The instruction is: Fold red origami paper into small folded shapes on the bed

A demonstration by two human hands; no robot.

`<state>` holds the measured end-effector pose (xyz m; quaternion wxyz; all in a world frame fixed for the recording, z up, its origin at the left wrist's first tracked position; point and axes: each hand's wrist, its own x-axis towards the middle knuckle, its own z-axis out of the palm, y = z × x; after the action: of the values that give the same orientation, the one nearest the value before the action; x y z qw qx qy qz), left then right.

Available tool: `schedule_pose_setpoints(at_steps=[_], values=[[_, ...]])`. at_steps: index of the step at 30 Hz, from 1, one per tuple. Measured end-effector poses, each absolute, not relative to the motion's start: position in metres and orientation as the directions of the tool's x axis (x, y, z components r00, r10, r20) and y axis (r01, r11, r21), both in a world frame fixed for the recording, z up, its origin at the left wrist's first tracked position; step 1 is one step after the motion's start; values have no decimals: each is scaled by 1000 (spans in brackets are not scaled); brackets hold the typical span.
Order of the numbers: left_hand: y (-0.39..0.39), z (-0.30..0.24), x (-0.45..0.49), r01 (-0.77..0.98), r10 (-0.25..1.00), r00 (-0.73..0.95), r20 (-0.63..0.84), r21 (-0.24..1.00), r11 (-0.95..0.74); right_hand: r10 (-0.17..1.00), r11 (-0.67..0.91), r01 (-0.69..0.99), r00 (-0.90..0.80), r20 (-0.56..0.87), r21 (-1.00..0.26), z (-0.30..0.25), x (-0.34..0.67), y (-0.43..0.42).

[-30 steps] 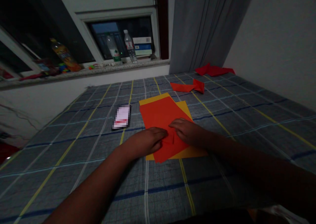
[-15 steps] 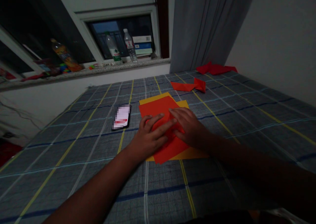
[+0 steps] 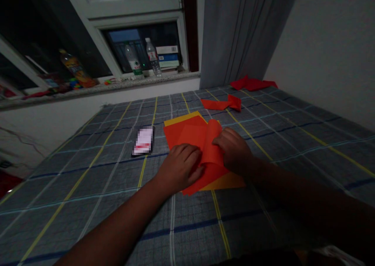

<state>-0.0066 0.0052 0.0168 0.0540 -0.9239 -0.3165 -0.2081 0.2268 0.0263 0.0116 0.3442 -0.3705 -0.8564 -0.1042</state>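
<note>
Orange-red origami paper (image 3: 181,135) curling up on the checked bedspread (image 3: 88,195)!
Left grip (image 3: 178,168) lies open, pressing the sheet; right grip (image 3: 234,149) half-closed, pinching its raised flap (image 3: 211,143).

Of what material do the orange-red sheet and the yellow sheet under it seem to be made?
The orange-red sheet looks like thin matte paper; it bends in a soft curl. The yellow sheet looks like similar paper, though dim light leaves the exact kind open.

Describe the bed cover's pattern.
The bed cover is grey plaid with yellow, blue and white lines; head view.
</note>
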Motion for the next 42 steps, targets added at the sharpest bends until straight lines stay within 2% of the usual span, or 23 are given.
schedule_pose_setpoints(at_steps=[4, 6, 8, 14, 18, 20, 22, 26, 28, 31, 36, 39, 42], values=[[16, 14, -12, 620, 562, 764, 316, -119, -776, 580, 703, 711, -555, 597, -23, 17, 227, 28], [18, 13, -14, 628, 571, 763, 302, -141, -765, 537, 757, 653, -640, 549, 20, 21, 228, 29], [19, 12, -14, 633, 584, 763, 276, -134, -763, 500, 821, 570, -730, 467, 11, 23, 229, 31], [16, 10, -12, 571, 572, 799, 183, 62, -818, 578, 816, 553, -787, 217, -167, 23, 237, 34], [21, 7, -13, 565, 592, 783, 189, 183, -805, 504, 832, 462, -860, 72, -308, 25, 247, 41], [24, 5, -14, 554, 596, 778, 197, 231, -800, 465, 829, 406, -883, 71, -385, 25, 251, 47], [28, 2, -15, 544, 603, 768, 216, 277, -792, 490, 799, 419, -869, 64, -430, 24, 250, 51], [30, 0, -18, 536, 631, 738, 239, 360, -764, 763, 603, 672, -643, 65, -430, 15, 241, 57], [30, 1, -19, 536, 644, 728, 237, 390, -749, 836, 530, 726, -533, 128, -437, 5, 235, 60], [30, 0, -17, 548, 678, 698, 231, 438, -713, 860, 509, 756, -462, 215, -412, -11, 227, 65], [31, -6, -12, 568, 777, 579, 248, 561, -602, 862, 505, 806, -451, 234, -308, -23, 220, 69], [31, -7, -10, 596, 810, 534, 242, 571, -564, 843, 527, 820, -471, 260, -224, -21, 219, 67], [30, -8, -10, 592, 789, 557, 258, 543, -595, 818, 546, 819, -476, 324, -175, -16, 219, 64]])
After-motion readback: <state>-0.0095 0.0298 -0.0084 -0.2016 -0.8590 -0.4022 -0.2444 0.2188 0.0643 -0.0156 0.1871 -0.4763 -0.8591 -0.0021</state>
